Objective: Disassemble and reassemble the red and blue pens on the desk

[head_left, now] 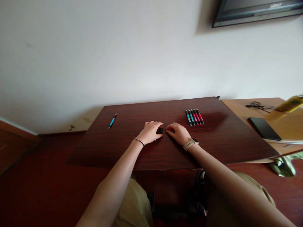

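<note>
My left hand (151,131) rests at the middle of the dark wooden table (142,157), its thumb and fingers curved around something small and dark (160,130) that I cannot make out. Just to its right, my right hand (178,132) has its fingertips pressed together near the tabletop; what they may hold is too small to name. The two hands are slightly apart. A single blue pen (112,121) with black ends lies to the left. Several blue and red pens (194,117) lie side by side in a row beyond my right hand.
A lighter table (241,108) adjoins on the right, bearing a black phone (264,128), a coiled dark cable (257,105) and a yellow bottle-like object (291,103). A white wall (118,63) stands behind, with a screen (258,14) mounted upper right.
</note>
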Demonstrator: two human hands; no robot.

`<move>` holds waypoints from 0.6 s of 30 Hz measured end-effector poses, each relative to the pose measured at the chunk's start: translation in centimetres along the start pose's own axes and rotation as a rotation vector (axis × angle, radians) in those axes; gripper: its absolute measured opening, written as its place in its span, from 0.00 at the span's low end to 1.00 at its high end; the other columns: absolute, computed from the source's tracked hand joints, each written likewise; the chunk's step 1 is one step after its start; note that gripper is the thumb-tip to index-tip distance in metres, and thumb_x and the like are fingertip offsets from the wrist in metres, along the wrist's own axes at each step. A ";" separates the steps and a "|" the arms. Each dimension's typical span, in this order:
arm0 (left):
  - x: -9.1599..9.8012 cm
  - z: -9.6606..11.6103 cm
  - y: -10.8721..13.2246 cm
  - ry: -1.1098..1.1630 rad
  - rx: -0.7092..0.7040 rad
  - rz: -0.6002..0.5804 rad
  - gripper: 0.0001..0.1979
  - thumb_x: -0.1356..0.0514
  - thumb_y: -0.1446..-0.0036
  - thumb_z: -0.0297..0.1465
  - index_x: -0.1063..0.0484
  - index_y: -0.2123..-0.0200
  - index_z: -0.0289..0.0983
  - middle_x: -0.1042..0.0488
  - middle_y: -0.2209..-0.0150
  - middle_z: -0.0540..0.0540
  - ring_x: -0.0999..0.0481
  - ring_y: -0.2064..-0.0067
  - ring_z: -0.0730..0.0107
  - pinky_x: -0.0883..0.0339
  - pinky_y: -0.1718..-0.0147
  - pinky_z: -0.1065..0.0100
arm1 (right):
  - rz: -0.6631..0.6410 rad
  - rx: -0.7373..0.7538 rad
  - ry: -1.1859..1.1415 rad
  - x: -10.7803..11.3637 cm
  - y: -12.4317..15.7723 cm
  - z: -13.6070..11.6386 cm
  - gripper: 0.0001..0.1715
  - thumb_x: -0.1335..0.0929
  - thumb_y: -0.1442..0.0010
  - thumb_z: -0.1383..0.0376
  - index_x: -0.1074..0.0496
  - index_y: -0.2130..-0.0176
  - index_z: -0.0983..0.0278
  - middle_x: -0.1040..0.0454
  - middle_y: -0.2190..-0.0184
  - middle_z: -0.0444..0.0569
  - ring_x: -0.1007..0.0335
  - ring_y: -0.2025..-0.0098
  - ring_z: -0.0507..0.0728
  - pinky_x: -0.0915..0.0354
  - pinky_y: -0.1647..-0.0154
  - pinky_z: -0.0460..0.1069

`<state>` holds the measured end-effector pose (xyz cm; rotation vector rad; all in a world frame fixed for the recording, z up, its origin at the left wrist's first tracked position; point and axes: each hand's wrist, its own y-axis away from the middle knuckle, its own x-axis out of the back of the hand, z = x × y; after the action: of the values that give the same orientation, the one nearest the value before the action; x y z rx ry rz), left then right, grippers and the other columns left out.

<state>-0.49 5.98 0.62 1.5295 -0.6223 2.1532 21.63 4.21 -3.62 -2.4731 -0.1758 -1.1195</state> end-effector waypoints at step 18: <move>-0.4 -0.4 0.1 0.015 -0.005 0.011 0.30 0.31 0.40 0.34 0.31 0.36 0.43 0.24 0.38 0.43 0.28 0.36 0.53 0.42 0.38 0.55 | 0.021 -0.019 0.008 -0.2 -0.1 0.0 0.05 0.27 0.34 0.65 0.19 0.57 0.59 0.22 0.64 0.47 0.27 0.61 0.57 0.35 0.57 0.50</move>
<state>-0.67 6.11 0.14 1.5098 -0.6324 2.1671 21.44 4.26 -3.75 -2.4813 -0.1368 -1.1266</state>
